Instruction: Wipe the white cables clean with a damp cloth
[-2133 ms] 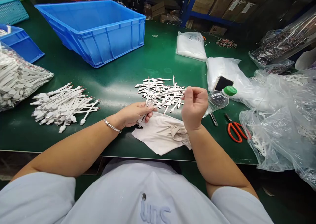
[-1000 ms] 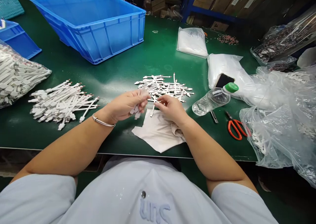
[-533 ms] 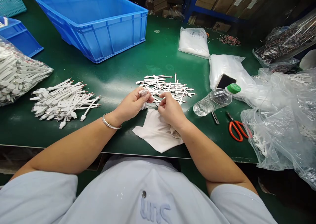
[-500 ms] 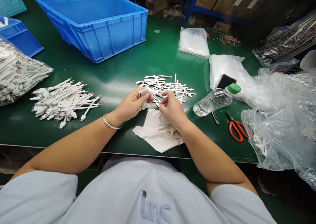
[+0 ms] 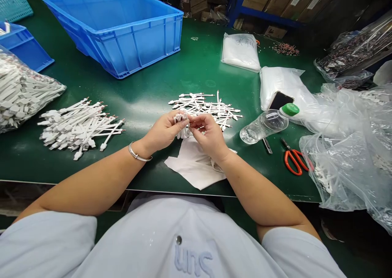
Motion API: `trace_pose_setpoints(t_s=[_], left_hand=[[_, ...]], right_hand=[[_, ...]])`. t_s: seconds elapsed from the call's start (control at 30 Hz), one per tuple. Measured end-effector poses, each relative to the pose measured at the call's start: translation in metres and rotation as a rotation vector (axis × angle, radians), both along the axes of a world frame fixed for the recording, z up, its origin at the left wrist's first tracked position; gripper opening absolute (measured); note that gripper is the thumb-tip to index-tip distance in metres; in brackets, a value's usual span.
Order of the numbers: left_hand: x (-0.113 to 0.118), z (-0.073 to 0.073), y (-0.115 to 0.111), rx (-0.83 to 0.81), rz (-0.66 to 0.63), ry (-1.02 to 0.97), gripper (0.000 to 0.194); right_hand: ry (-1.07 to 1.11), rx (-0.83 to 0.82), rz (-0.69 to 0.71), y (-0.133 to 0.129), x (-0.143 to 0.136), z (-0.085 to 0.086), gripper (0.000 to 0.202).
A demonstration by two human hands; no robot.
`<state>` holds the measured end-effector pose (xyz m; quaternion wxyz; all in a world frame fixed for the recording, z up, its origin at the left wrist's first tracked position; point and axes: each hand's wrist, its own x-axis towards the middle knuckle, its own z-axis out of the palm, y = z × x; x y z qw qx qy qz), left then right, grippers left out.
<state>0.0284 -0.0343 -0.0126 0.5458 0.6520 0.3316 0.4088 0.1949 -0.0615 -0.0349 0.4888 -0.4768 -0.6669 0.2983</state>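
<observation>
My left hand is closed around a small bunch of short white cables, with their ends showing above the thumb. Against it, my right hand has its thumb and fingers pinched together at the side of the bunch. Whether a separate cable sits in that pinch is hidden by the fingers. Just beyond both hands lies a loose spread of white cables. Below them on the green table is a crumpled pale cloth. A larger heap of white cables lies to the left of my left hand.
A big blue bin stands at the back left. A stuffed clear bag of cables sits at the left edge. To the right are a water bottle, red-handled cutters, a phone and plastic bags.
My right hand has moved slightly left and now meets my left hand at the bunch. The cable that showed at its fingertips is no longer distinct.
</observation>
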Motion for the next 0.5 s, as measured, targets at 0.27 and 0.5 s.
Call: trace_pose_setpoints(t_s=[0.27, 0.5], left_hand=[[0.0012, 0.0065, -0.007, 0.032, 0.04, 0.072, 0.022], [0.0019, 0.005, -0.006, 0.008, 0.07, 0.044, 0.024]], right_hand=[[-0.154, -0.006, 0.028, -0.004, 0.0029, 0.0051, 0.017], [-0.211, 0.016, 0.022, -0.0045, 0.0027, 0.0079, 0.007]])
